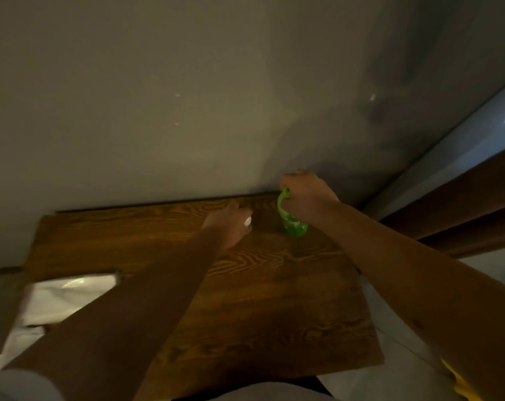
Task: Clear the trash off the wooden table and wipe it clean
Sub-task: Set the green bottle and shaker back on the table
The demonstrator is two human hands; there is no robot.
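The wooden table stands against a pale wall. Near its far right corner my right hand is shut around the top of a green spray bottle, which stands or hangs just above the tabletop. To its left, my left hand reaches over the far part of the table, palm down. A small white thing shows at its fingertips; I cannot tell whether the hand grips it. The frame is dim and blurred.
A white plastic bag lies at the table's left edge, partly under my left forearm. The wall runs along the far edge. A dark wooden door or frame is at the right. Something yellow shows at bottom right.
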